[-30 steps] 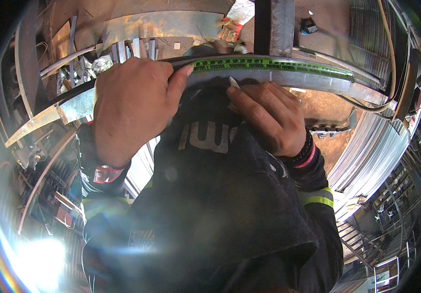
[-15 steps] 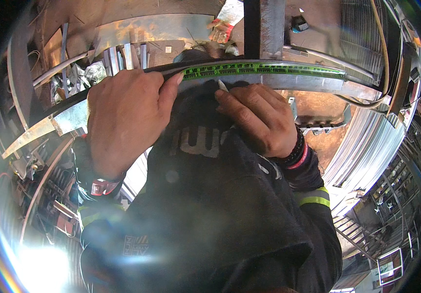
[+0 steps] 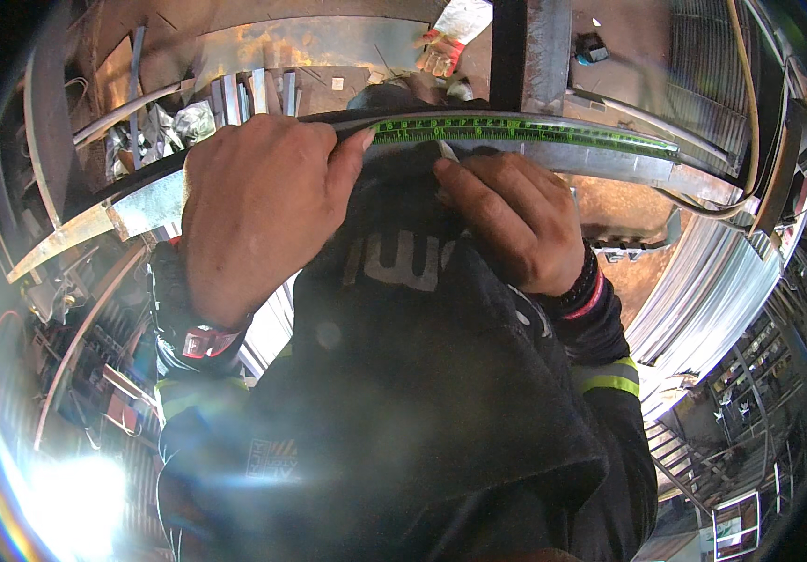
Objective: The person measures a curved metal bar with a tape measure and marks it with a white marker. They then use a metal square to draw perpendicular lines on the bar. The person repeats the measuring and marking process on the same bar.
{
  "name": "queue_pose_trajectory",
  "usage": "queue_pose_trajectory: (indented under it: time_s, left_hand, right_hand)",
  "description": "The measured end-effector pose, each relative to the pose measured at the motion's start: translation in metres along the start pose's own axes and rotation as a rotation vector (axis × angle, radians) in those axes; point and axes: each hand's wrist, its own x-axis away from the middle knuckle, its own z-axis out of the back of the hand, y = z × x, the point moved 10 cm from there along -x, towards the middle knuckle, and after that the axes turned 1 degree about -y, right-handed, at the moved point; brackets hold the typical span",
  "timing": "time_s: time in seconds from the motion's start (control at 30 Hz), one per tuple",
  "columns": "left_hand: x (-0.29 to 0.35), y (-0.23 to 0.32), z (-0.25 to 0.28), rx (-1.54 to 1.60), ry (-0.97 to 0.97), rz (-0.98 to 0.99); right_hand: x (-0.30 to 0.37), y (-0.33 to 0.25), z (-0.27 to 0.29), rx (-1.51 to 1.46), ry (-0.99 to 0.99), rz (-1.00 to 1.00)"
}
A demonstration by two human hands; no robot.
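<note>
A green tape measure (image 3: 535,130) with black markings lies stretched along a curved-looking grey metal bar (image 3: 600,161) in front of me. My left hand (image 3: 258,201) is closed over the bar's left part, its thumb pressing on the tape's left visible end; what lies under the palm is hidden. Just below the tape's lower edge, my right hand (image 3: 516,215) pinches a small whitish stick (image 3: 447,150), like chalk, its tip pointing up at the bar. The fingertips under it are partly hidden.
Beyond the bar, a work glove (image 3: 441,53) lies on the floor near a curved metal sheet (image 3: 315,45). A dark upright post (image 3: 508,56) rises behind the bar. Long pale metal profiles (image 3: 717,286) are stacked at right, and cut strips (image 3: 244,94) stand at left.
The whole scene has shifted slightly right in view. The chalk-like stick's tip has come closer to the tape's lower edge. My left hand keeps its hold.
</note>
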Motion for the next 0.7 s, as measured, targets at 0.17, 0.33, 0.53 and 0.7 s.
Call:
queue_pose_trajectory:
  time_s: [0.17,0.33,0.53,0.7]
  left_hand:
    - [-0.0002,-0.0004,-0.0012,0.023,-0.014,0.009]
    - [-0.0003,-0.0001,-0.0010,0.026,-0.016,0.008]
    - [-0.0008,-0.0005,-0.0013,0.038,-0.017,0.003]
    - [0.0002,-0.0010,-0.0006,0.037,-0.006,-0.002]
  right_hand:
    - [-0.0010,0.0021,-0.0009,-0.006,-0.003,-0.008]
    - [-0.0036,0.0069,0.0000,-0.143,-0.118,-0.062]
    - [-0.0007,0.0070,0.0048,-0.123,0.017,-0.055]
    - [0.0004,0.0042,0.0002,-0.032,-0.007,-0.037]
